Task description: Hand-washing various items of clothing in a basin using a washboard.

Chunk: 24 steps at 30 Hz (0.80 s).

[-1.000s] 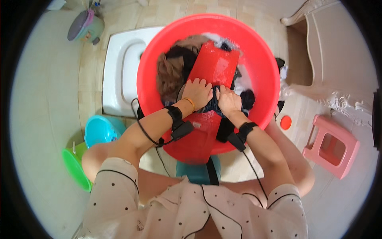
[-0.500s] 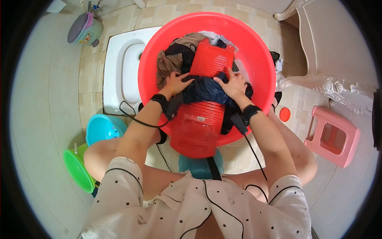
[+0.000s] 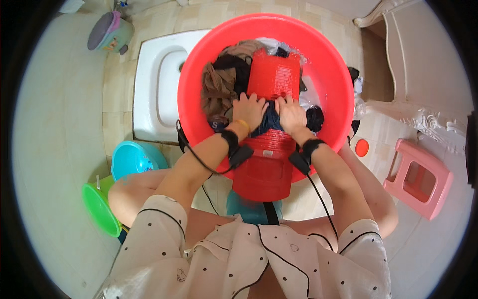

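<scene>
A red ribbed washboard (image 3: 264, 184) leans in a large red tub (image 3: 331, 65), its lower end reaching over the near rim. Across its middle lies a wet dark blue garment (image 3: 269, 120), bunched up. My left hand (image 3: 248, 110) grips the garment from the left with fingers curled over it. From the right, my right hand (image 3: 292, 115) presses on the same cloth, fingers bent and close to the left hand's. Much of the garment is hidden under both hands. Brown clothing (image 3: 218, 89) and black cloth (image 3: 243, 74) lie in the tub beside the washboard.
A white squat toilet (image 3: 144, 94) is set in the floor left of the tub. Blue (image 3: 124, 162) and green basins (image 3: 94, 207) stand near my left knee. A pink stool (image 3: 438, 184) is at the right. Cabled black straps (image 3: 312, 147) circle my wrists.
My hands have come closer together on the washboard. The dark blue garment, stretched wide before, is now gathered between them. The view has shifted slightly.
</scene>
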Available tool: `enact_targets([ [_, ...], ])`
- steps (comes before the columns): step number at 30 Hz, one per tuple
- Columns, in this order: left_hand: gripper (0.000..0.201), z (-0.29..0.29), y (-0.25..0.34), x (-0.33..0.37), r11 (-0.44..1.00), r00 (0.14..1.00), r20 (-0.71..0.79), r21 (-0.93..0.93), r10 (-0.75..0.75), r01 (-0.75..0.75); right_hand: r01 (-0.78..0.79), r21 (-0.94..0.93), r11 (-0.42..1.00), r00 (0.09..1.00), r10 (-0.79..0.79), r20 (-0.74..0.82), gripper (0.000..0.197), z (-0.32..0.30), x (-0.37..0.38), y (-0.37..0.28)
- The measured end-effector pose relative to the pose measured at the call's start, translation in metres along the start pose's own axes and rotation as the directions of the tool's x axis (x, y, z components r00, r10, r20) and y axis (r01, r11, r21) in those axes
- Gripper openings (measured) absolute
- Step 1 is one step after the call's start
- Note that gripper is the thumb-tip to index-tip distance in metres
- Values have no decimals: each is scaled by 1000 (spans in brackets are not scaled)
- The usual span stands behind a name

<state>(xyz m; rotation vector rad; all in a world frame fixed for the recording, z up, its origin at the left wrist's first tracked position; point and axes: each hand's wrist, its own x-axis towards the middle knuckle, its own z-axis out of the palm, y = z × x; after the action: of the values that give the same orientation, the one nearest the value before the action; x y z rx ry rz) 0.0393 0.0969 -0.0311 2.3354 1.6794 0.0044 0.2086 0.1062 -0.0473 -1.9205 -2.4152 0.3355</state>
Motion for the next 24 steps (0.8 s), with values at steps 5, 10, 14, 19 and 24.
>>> enact_targets([
  [5,40,-22,-29,8,973,946,-314,-229,-76,3,178,152,972,931,-117,-345,18,-43,8,17],
  [10,55,-42,-51,10,915,1000,-28,-402,2,-13,-275,642,716,943,69,327,55,-69,-17,36],
  [14,51,-26,-8,45,907,945,267,-321,-191,274,-361,193,912,921,318,224,65,-28,2,30],
  [19,49,-16,-10,-89,987,987,6,-5,159,-159,224,-73,972,961,-233,-150,46,-43,-96,-25],
  [24,21,9,11,28,999,993,-111,13,37,-35,-17,-99,995,985,34,167,34,-1,-3,10],
])
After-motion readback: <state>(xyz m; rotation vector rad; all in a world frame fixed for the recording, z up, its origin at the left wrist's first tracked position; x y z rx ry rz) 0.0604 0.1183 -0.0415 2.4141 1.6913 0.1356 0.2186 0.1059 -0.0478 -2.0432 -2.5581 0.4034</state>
